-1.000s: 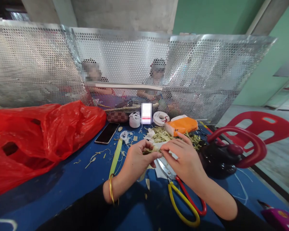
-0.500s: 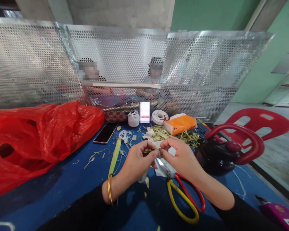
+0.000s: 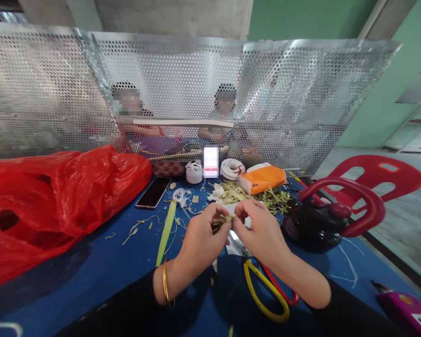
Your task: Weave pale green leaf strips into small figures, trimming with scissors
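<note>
I am watching a small bunch of dried plant strips [image 3: 226, 218] sitting right between the left hand [image 3: 205, 234] and the right hand [image 3: 261, 231], raised over the blue counter [image 3: 101, 267] from my seat at the far end of the feed. The left hand is pinching the bunch between thumb and forefinger, its other fingers curling in below, and the strips are poking out toward three o'clock. From that side the right hand is bringing its thumb and forefinger together on the tip of the bunch, so the fingertips of both hands are nearly meeting and neither hand is spreading. How firmly they are pressing I cannot tell. Taking the bunch as my centre, I am seeing a green leaf strip [image 3: 166, 234] lying at nine o'clock, a phone [image 3: 154, 193] at ten, and a heap of shredded plant strips [image 3: 277, 201] spreading from one to two, with an orange packet [image 3: 266, 179] resting on its far edge. A black kettle [image 3: 310, 229] is standing at three o'clock, and scissors [image 3: 246, 252] are lying with their handles pointing to five, their blades partly hiding under the right hand.
</note>
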{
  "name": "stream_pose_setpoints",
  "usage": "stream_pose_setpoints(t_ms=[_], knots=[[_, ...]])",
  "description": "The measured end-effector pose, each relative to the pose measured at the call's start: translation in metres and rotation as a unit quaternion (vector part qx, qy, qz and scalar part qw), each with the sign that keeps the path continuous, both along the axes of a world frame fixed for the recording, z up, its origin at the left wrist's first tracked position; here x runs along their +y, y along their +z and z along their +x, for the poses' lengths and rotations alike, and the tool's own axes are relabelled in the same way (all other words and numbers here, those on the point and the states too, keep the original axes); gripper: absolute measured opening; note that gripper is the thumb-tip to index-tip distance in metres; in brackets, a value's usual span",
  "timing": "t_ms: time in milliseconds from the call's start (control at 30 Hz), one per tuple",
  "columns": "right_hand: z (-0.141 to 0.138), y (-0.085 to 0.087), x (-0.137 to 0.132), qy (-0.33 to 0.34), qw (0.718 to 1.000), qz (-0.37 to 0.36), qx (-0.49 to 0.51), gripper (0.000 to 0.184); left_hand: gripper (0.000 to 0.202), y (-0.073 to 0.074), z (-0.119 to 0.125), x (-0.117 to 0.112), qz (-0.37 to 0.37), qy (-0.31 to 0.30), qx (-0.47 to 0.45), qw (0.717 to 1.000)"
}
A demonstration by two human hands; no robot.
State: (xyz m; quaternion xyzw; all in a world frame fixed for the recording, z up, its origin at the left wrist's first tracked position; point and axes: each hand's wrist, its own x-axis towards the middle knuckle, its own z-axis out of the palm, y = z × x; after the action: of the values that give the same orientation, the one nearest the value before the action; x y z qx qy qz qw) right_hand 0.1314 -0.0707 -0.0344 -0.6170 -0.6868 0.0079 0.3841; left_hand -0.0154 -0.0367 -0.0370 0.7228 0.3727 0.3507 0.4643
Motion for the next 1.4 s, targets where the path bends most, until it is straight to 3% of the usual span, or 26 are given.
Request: stream_pose_setpoints(t_ms=[100,200,333,433,600,733,867,1033,1200,1300,1400], knots=[[0.001,0.0,0.0,0.002,0.999,-0.029,0.027,0.01,0.008,-0.004,0.0,-0.001,0.053,0.001,0.009,0.999],[0.003,0.003,0.002,0.054,0.987,-0.098,0.117,0.017,0.01,-0.006,0.0,-0.001,0.067,0.01,0.004,0.998],[0.009,0.011,0.004,0.13,0.933,-0.196,0.271,0.013,0.01,-0.004,0.0,0.002,0.051,0.004,-0.007,0.999],[0.012,0.015,0.005,0.166,0.898,-0.222,0.341,0.012,0.011,-0.002,0.001,0.004,0.011,-0.017,-0.028,0.999],[0.012,0.013,0.007,0.161,0.91,-0.211,0.319,0.031,0.017,-0.003,0.0,0.004,0.033,-0.024,0.001,0.999],[0.012,0.008,0.009,0.168,0.895,-0.23,0.342,0.023,0.016,-0.005,-0.002,0.004,0.075,-0.022,0.06,0.995],[0.013,0.01,0.01,0.16,0.875,-0.271,0.367,0.012,0.014,-0.004,-0.002,0.004,0.069,-0.029,0.079,0.994],[0.012,0.012,0.009,0.107,0.907,-0.222,0.342,0.012,0.007,0.001,-0.001,0.005,-0.015,-0.043,0.034,0.998],[0.009,0.009,0.008,0.082,0.914,-0.15,0.368,0.014,0.02,0.005,-0.001,0.009,-0.143,-0.069,-0.01,0.987],[0.008,0.007,0.009,0.098,0.892,-0.142,0.417,0.014,0.013,0.006,-0.002,0.01,-0.192,-0.131,-0.013,0.973],[0.008,0.006,0.009,0.12,0.847,-0.139,0.498,0.016,0.012,0.006,-0.003,0.011,-0.22,-0.168,-0.011,0.961]])
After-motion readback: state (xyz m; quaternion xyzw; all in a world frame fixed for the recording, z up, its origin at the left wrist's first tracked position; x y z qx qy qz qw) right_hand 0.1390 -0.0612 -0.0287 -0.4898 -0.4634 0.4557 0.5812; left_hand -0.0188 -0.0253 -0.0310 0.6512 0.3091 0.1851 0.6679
